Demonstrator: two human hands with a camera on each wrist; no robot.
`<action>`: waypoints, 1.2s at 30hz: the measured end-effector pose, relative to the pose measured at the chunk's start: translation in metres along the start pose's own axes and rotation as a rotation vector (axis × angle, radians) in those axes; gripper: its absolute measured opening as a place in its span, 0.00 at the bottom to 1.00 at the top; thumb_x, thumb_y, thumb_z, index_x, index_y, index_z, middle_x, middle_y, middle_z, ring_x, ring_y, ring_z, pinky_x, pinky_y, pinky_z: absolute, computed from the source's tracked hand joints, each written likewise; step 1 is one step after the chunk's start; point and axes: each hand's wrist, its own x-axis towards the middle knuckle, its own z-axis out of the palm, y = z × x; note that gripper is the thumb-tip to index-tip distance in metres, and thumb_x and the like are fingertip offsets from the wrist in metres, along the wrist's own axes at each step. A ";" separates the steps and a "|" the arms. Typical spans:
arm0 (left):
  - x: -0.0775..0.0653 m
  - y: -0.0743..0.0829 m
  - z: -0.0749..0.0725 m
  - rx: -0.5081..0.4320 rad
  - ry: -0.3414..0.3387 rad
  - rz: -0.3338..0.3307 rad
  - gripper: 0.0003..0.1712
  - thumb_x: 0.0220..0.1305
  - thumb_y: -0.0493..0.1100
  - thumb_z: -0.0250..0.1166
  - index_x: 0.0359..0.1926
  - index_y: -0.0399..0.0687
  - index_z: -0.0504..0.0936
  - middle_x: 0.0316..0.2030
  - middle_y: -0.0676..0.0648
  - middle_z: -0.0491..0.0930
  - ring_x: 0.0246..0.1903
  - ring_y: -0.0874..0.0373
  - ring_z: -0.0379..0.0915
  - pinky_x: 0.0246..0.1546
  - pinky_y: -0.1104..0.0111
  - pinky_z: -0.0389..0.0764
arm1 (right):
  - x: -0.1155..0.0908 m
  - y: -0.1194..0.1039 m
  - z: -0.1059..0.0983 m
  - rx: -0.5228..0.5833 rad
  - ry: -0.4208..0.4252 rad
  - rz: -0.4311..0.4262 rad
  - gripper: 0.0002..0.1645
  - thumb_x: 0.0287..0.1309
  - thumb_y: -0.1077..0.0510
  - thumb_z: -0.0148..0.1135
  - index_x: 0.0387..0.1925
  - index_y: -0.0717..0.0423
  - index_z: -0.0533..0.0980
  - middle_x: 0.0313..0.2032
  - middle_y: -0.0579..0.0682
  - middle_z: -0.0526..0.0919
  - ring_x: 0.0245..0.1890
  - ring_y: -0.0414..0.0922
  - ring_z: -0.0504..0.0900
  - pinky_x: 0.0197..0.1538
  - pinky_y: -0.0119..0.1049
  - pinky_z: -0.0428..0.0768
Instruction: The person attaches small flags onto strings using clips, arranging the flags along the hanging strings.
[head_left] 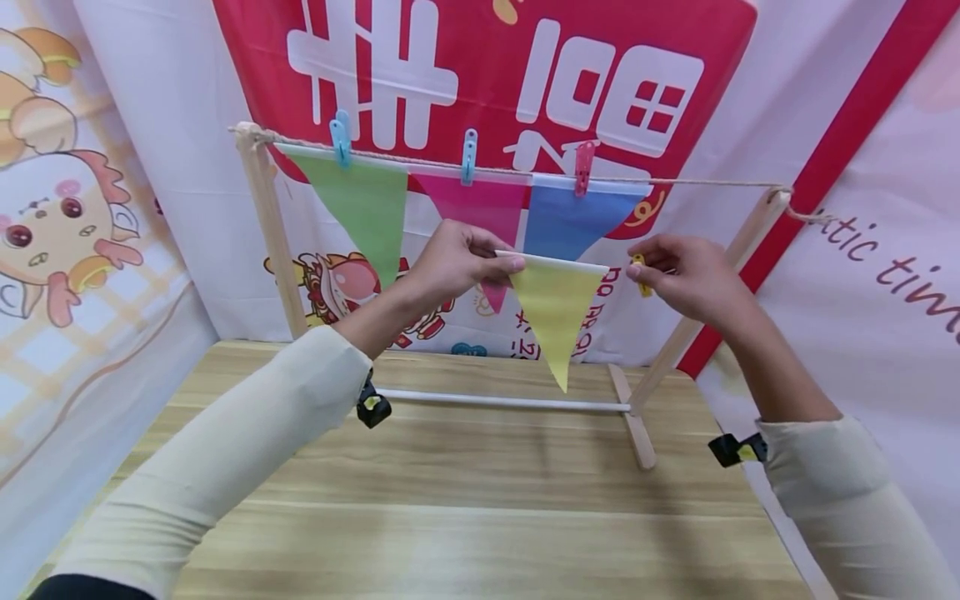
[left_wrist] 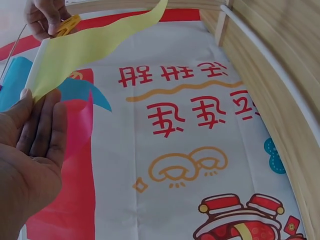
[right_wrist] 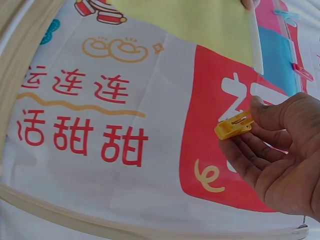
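My left hand [head_left: 465,254] pinches a yellow triangular pennant [head_left: 557,308] by the left end of its white top band, and its point hangs down. To the right of the pennant, my right hand [head_left: 686,275] holds a small yellow clothespin [right_wrist: 234,126] between thumb and fingers. Behind them a string [head_left: 705,181] runs between two wooden posts. On it hang a green pennant [head_left: 367,204], a pink pennant [head_left: 480,204] and a blue pennant [head_left: 573,221]. A light-blue clothespin [head_left: 341,137], a blue clothespin [head_left: 468,157] and a pink clothespin [head_left: 583,167] sit along the string at these pennants.
The wooden frame has a left post [head_left: 270,225], a right post [head_left: 750,229] and a white crossbar [head_left: 502,402] low down. It stands on a wood-grain table [head_left: 465,533]. A printed cloth [head_left: 225,250] hangs behind, and the string continues bare right of the blue pennant.
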 end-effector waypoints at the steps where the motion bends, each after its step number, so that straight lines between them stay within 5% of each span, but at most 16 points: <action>1: 0.001 0.000 0.001 -0.008 0.003 0.003 0.16 0.71 0.47 0.82 0.53 0.44 0.96 0.45 0.43 0.97 0.42 0.50 0.97 0.48 0.62 0.97 | 0.000 -0.001 -0.001 0.000 0.005 -0.002 0.33 0.77 0.44 0.72 0.74 0.55 0.79 0.61 0.61 0.88 0.55 0.57 0.89 0.52 0.46 0.96; 14: 0.010 0.004 0.009 -0.044 0.001 -0.012 0.16 0.74 0.43 0.79 0.57 0.41 0.94 0.48 0.39 0.96 0.44 0.47 0.97 0.51 0.61 0.97 | -0.004 -0.010 -0.018 0.036 0.076 -0.022 0.33 0.76 0.40 0.72 0.71 0.55 0.81 0.60 0.60 0.89 0.53 0.57 0.89 0.42 0.23 0.86; 27: 0.018 0.021 0.026 -0.113 -0.042 0.089 0.15 0.76 0.42 0.76 0.57 0.38 0.94 0.48 0.38 0.95 0.44 0.47 0.96 0.53 0.58 0.97 | -0.006 -0.018 -0.034 0.046 0.182 -0.073 0.31 0.74 0.40 0.75 0.68 0.52 0.84 0.58 0.58 0.90 0.43 0.40 0.89 0.41 0.19 0.86; 36: 0.019 0.032 0.048 -0.139 0.003 0.134 0.15 0.75 0.42 0.77 0.56 0.38 0.94 0.48 0.39 0.96 0.41 0.50 0.96 0.48 0.62 0.97 | -0.006 -0.024 -0.037 0.068 0.261 -0.088 0.34 0.74 0.40 0.74 0.72 0.52 0.83 0.65 0.58 0.88 0.44 0.34 0.85 0.42 0.14 0.83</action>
